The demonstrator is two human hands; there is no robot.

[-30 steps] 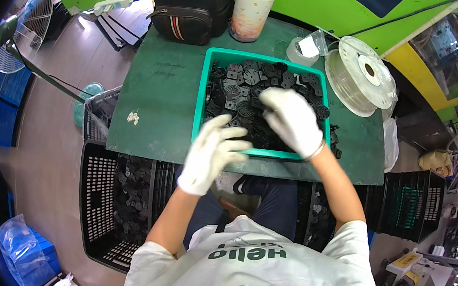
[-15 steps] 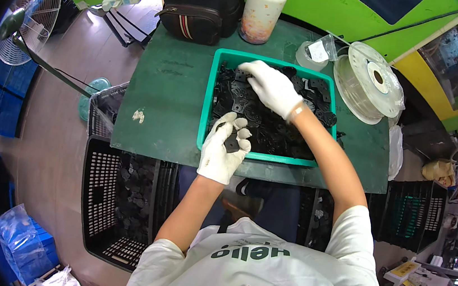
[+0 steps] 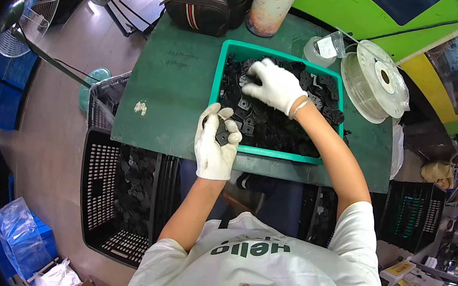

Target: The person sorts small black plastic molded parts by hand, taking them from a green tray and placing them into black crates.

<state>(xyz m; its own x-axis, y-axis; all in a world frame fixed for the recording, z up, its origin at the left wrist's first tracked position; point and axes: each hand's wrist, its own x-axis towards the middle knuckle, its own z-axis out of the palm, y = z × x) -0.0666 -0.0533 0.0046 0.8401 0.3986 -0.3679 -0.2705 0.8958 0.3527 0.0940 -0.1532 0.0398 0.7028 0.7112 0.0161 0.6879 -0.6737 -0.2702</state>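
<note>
A green rectangular tray (image 3: 222,63) on the table holds a heap of small black plastic parts (image 3: 276,128). My right hand (image 3: 279,87), in a white glove, is over the far left part of the heap. Its thumb and bent index finger are apart, with dark parts visible in the gap; the fingertips' contact with the heap is partly hidden. At the tray's near left corner my left hand (image 3: 213,155), also gloved, is turned palm up. Its curled fingers hold small black plastic parts (image 3: 222,136) against the palm.
Behind the tray stand a black backpack (image 3: 208,2) and a white patterned bottle (image 3: 273,7). A roll of tape (image 3: 319,51) and a large clear spool (image 3: 372,83) are at the right. Black crates (image 3: 101,185) flank my legs below the table (image 3: 160,101). A fan (image 3: 34,19) stands left.
My right thumb has spread from the fingers, and that hand has shifted slightly over the heap. My left fingers have curled further over the black parts. The whole view has shifted slightly.
</note>
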